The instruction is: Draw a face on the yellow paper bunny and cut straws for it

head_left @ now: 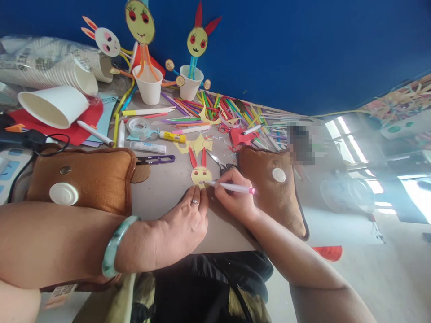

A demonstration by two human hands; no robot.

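A small yellow paper bunny face [201, 174] with red ears lies on the grey table. Its eyes and lashes are drawn, and there are marks at the mouth. My left hand [188, 220], wearing a ring and a green bangle, rests its extended fingertips on the lower edge of the face. My right hand [237, 197] is closed round a white marker with a pink end [235, 187], whose tip touches the face near the mouth. Scissors [220, 163] lie just behind my right hand. Purple-handled snips [156, 159] are to the left.
Brown cushions [84, 175] flank the hands, the other one [269, 179] at the right. Behind are a tape roll [138, 128], a glue stick [173, 136], coloured sticks, paper scraps and bunny figures in white cups [150, 87]. A fallen cup [54, 105] lies at the left.
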